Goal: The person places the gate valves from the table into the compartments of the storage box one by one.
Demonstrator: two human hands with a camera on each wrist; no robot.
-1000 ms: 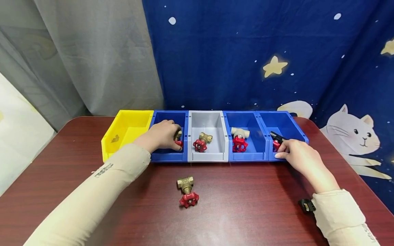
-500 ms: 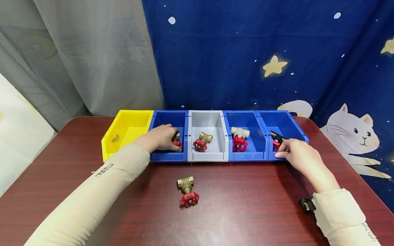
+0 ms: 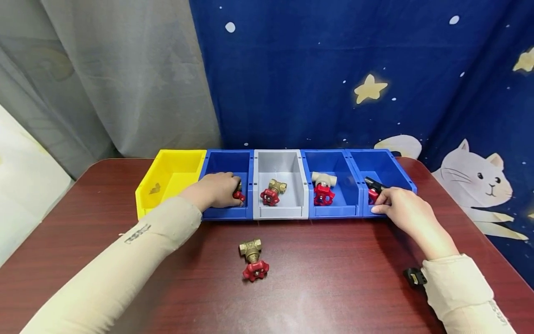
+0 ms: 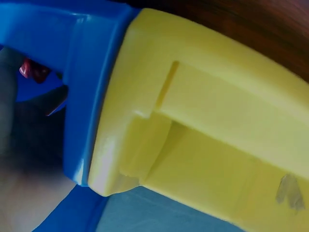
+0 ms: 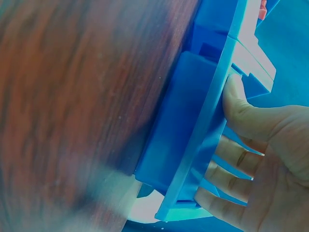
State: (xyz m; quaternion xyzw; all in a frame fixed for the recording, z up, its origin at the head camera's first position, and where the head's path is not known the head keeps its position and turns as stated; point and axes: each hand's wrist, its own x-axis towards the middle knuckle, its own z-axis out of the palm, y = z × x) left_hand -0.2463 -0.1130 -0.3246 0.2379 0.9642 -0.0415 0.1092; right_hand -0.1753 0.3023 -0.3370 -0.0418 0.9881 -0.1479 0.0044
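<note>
My left hand reaches into the blue bin beside the yellow one. Its curled fingers grip a valve with a red handwheel; the hand hides most of the valve. In the left wrist view, a bit of the red handwheel shows past dark fingers. At the far right, my right hand lies over the front lip of the end blue bin, thumb on the lip. Beside its fingertips is a valve with a black body and red handwheel. Whether the fingers hold that valve is hidden.
A brass valve with a red wheel lies on the table. Another brass valve sits in the grey bin, a cream valve in the adjacent blue bin. The yellow bin stands leftmost. A black clip-like object is near the right sleeve.
My left hand has shifted slightly left and lower inside its bin, the red handwheel moving with it. The right hand has stayed in place.
</note>
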